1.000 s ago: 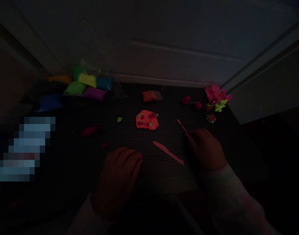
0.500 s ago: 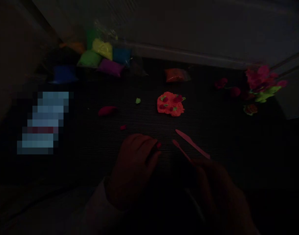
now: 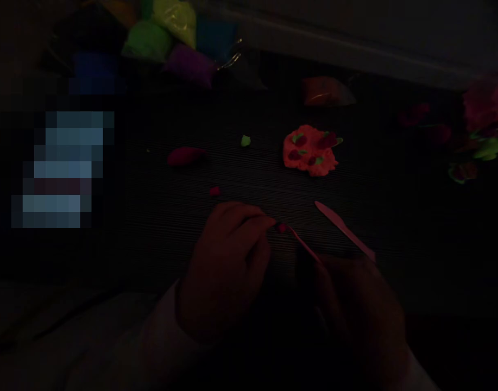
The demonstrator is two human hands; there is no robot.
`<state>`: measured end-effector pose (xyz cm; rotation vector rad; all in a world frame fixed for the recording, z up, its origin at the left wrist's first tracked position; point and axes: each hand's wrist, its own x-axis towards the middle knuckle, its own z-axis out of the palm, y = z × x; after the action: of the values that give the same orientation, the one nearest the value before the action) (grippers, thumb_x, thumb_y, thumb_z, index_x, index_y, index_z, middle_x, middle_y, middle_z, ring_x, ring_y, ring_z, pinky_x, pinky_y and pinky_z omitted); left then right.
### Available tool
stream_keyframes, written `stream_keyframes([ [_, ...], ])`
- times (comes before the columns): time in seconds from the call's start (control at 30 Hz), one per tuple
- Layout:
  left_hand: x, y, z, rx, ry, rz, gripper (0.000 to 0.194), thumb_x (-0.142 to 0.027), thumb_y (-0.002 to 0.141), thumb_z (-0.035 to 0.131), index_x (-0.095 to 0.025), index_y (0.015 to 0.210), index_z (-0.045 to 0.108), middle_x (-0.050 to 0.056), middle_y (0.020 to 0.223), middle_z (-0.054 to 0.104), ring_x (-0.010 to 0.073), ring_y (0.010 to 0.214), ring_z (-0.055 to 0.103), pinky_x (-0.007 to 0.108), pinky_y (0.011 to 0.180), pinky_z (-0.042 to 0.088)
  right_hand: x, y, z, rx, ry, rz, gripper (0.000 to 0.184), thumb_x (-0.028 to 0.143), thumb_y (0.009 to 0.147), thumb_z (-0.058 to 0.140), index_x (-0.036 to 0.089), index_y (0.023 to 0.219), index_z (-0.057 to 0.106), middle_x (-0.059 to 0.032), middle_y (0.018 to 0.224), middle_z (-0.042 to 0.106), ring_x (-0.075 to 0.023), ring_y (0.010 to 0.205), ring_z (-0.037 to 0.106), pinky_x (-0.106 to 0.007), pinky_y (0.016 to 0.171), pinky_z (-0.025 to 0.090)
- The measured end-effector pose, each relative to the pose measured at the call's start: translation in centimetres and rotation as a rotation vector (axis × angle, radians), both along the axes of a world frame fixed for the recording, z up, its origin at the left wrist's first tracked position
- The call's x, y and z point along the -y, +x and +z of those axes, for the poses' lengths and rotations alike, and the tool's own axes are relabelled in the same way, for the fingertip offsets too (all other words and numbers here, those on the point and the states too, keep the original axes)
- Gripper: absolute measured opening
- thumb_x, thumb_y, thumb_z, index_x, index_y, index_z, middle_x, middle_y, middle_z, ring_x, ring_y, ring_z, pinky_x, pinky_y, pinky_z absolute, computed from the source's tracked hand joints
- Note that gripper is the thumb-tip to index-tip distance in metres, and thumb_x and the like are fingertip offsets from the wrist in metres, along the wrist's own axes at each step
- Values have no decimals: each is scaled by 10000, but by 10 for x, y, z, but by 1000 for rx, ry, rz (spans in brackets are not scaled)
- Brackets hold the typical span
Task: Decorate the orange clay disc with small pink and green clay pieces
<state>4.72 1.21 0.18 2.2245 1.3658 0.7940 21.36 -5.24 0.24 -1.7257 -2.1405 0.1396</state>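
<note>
The scene is very dark. My left hand (image 3: pixel 232 255) has its fingers closed, with a small red lump of modelling clay (image 3: pixel 281 228) at the fingertips. My right hand (image 3: pixel 354 293) is closed around a thin pink clay-modelling tool (image 3: pixel 303 244), whose tip meets the lump or is right beside it. Beyond my hands lies a flat orange-red clay piece (image 3: pixel 309 165) dotted with dark red and green bits. A small red clay bit (image 3: pixel 215 191) and a larger red clay lump (image 3: pixel 186 156) lie past my left hand.
A pink plastic knife (image 3: pixel 346 231) lies beyond my right hand. A green clay crumb (image 3: pixel 245 141) sits left of the flat piece. Colourful clay packets (image 3: pixel 149 41) are piled at back left, an orange packet (image 3: pixel 326 91) at the back. Pink and green shapes (image 3: pixel 487 111) stand far right.
The tool's tip has come to the red lump at my left fingertips. The lump shows more fully now. The whole view has shifted, with the table things appearing larger and higher.
</note>
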Motion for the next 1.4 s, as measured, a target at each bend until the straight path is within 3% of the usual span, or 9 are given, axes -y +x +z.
stream_keyframes([
  [1.4, -2, 0, 2, -78, -32, -75, 281, -107, 764, 437, -198, 952, 625, 49, 941, 567, 174, 900, 492, 340, 801, 428, -4, -6, -2, 105, 12, 17, 138, 222, 820, 437, 162, 784, 555, 14, 527, 585, -126, 471, 496, -308, 556, 321],
])
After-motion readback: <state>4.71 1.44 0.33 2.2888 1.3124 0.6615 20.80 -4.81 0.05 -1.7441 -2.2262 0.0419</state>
